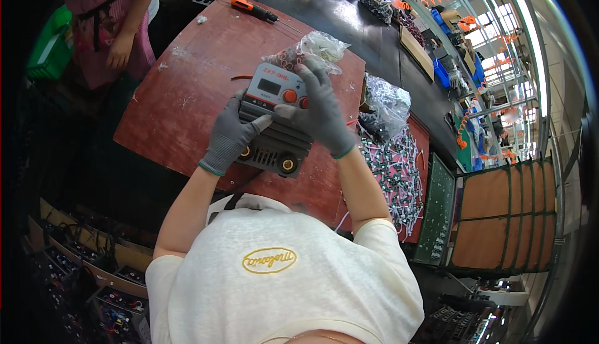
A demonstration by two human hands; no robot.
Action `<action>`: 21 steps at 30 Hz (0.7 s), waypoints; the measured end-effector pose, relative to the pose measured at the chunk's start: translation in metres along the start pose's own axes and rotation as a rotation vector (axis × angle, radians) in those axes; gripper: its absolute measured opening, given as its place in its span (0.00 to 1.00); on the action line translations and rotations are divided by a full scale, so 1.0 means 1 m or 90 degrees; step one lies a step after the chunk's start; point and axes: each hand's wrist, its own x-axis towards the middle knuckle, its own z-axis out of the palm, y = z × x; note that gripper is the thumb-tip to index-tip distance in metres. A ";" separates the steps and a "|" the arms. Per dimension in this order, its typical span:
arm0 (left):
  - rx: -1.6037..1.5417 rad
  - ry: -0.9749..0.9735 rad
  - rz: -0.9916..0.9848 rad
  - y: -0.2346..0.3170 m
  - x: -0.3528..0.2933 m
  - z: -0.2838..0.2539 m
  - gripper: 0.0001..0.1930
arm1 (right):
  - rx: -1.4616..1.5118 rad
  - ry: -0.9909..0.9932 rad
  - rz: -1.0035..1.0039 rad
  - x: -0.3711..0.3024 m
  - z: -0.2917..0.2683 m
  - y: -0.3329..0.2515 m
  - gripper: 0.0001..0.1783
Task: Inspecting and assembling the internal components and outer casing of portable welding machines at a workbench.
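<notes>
A dark, finned inverter welding machine [281, 141] lies tilted on the red-brown board in front of me. Its grey front panel [269, 75] has a small dark display, two red knobs [289, 96] and red trim; brass sockets [287, 165] show at the near end. My left hand [236, 133], in a grey glove, grips the machine's left side with the thumb across the fins. My right hand [321, 110], gloved too, is closed over the panel's right edge, its thumb below the knobs. That hand partly covers the right knob, and its fingertips lie near the panel's top.
Beyond the machine sits a clear plastic bag [324, 47] beside several red-ringed knobs [287, 58]. An orange electric screwdriver [253, 9] lies at the board's far edge. Small wired parts [393, 175] cover the right side. Another person's hand [120, 50] is at the upper left.
</notes>
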 end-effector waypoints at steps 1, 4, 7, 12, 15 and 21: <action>-0.002 0.000 -0.014 0.000 0.000 -0.001 0.35 | -0.068 -0.001 -0.044 -0.001 0.002 -0.002 0.34; 0.059 0.017 -0.028 0.001 0.000 -0.001 0.37 | -0.003 -0.036 0.013 0.001 -0.001 -0.002 0.31; 0.070 0.016 -0.030 0.000 0.000 -0.001 0.39 | 0.039 -0.035 -0.007 0.003 -0.009 0.004 0.29; 0.034 -0.003 -0.029 -0.003 0.002 -0.002 0.39 | 0.004 -0.055 -0.014 0.000 -0.005 0.008 0.23; 0.038 0.003 -0.014 -0.003 0.001 -0.002 0.39 | -0.008 -0.045 -0.033 0.000 0.000 0.008 0.21; 0.071 0.002 -0.026 0.000 -0.001 -0.002 0.39 | 0.034 -0.041 -0.007 -0.003 -0.002 0.007 0.19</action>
